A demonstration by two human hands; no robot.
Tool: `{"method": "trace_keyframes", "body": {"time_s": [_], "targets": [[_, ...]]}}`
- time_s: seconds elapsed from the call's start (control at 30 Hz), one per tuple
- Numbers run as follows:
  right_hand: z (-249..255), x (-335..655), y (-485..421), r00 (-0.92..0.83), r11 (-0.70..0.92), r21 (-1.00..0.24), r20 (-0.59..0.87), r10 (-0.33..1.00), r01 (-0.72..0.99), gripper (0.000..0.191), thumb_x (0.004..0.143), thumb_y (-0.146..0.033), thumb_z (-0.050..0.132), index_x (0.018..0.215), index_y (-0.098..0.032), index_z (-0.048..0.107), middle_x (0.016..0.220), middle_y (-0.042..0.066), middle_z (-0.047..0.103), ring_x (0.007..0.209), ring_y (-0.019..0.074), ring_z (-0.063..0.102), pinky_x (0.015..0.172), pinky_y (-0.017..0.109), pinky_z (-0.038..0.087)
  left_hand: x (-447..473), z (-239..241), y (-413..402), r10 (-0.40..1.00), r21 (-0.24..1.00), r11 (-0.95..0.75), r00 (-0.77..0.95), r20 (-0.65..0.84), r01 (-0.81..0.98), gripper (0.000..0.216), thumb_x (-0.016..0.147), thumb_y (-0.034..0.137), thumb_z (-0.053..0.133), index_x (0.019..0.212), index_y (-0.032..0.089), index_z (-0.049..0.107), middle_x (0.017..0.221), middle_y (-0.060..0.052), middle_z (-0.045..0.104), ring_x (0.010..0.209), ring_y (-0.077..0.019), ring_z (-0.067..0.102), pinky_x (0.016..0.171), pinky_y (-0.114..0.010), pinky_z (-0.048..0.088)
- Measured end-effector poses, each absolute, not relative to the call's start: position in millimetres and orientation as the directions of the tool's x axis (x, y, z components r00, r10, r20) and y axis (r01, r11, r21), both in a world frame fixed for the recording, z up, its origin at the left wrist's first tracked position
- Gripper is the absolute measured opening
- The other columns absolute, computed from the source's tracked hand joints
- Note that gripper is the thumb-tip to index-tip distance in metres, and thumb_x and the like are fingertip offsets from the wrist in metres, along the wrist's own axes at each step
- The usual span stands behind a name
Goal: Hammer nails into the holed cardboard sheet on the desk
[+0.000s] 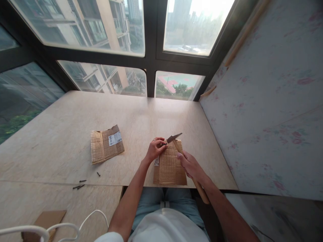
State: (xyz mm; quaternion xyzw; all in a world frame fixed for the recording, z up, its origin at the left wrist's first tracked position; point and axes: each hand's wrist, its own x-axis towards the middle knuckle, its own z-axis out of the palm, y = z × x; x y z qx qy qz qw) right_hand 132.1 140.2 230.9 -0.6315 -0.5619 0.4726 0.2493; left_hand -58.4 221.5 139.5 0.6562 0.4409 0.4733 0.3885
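My right hand [189,164] is wrapped round the wooden handle of a hammer [176,143], whose dark metal head points left above a piece of cardboard [168,168] lying on the wooden tabletop [131,114]. My left hand [155,148] is pinched just beside the hammer head, over the cardboard's top edge; it seems to hold a small dark nail, too small to be sure of.
A second, flattened cardboard piece [106,144] with a white label lies to the left. Several loose dark nails [80,184] lie near the table's front edge. A wall panel [264,111] rises on the right, windows at the back. A white cable [83,223] and brown board [47,220] lie lower left.
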Motion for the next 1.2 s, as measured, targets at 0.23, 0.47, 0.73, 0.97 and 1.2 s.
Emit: {"method": "trace_keyframes", "body": {"time_s": [0.23,0.47,0.73,0.97,1.2], "targets": [[228,130,147,-0.136,-0.099,-0.811,-0.215,0.967,0.576,0.034,0.092,-0.048,0.040,0.078,-0.020,0.053,0.069,0.001,0.056,0.066,0.0167,0.053,0.058,0.026,0.037,-59,138,222,0.945,0.929,-0.313,0.157,0.285,0.197,0.011,0.076,0.028,0.074,0.081,0.018,0.071,0.104,-0.009,0.067,0.100,-0.0210,0.063,0.092,-0.039,0.050],[223,133,145,-0.127,-0.144,-0.782,-0.274,0.953,0.607,0.033,0.093,-0.048,0.038,0.076,-0.021,0.048,0.063,-0.002,0.051,0.058,0.0152,0.050,0.053,0.025,0.034,-58,137,222,0.949,0.934,-0.305,0.140,0.282,0.185,0.010,0.075,0.027,0.075,0.080,0.018,0.072,0.104,-0.010,0.067,0.101,-0.0226,0.064,0.093,-0.041,0.051],[225,132,143,-0.111,-0.206,-0.815,-0.313,0.943,0.542,0.031,0.092,-0.047,0.039,0.078,-0.022,0.050,0.057,-0.005,0.046,0.046,0.0120,0.043,0.043,0.023,0.030,-58,130,224,0.946,0.936,-0.308,0.161,0.281,0.173,0.012,0.075,0.028,0.076,0.083,0.019,0.074,0.105,-0.010,0.068,0.102,-0.0224,0.064,0.094,-0.041,0.051],[226,130,144,-0.122,-0.245,-0.830,-0.348,0.930,0.502,0.031,0.092,-0.049,0.042,0.078,-0.021,0.048,0.056,-0.006,0.043,0.044,0.0100,0.039,0.042,0.021,0.029,-57,131,224,0.947,0.943,-0.303,0.151,0.282,0.140,0.014,0.075,0.031,0.076,0.082,0.019,0.073,0.105,-0.011,0.068,0.101,-0.0221,0.064,0.093,-0.041,0.052],[234,131,143,-0.110,-0.257,-0.834,-0.351,0.930,0.487,0.031,0.092,-0.048,0.041,0.078,-0.021,0.047,0.054,-0.007,0.040,0.042,0.0087,0.036,0.042,0.021,0.027,-58,134,222,0.951,0.943,-0.291,0.156,0.267,0.164,0.013,0.076,0.031,0.075,0.083,0.019,0.074,0.105,-0.010,0.068,0.101,-0.0214,0.064,0.094,-0.040,0.051]]}}
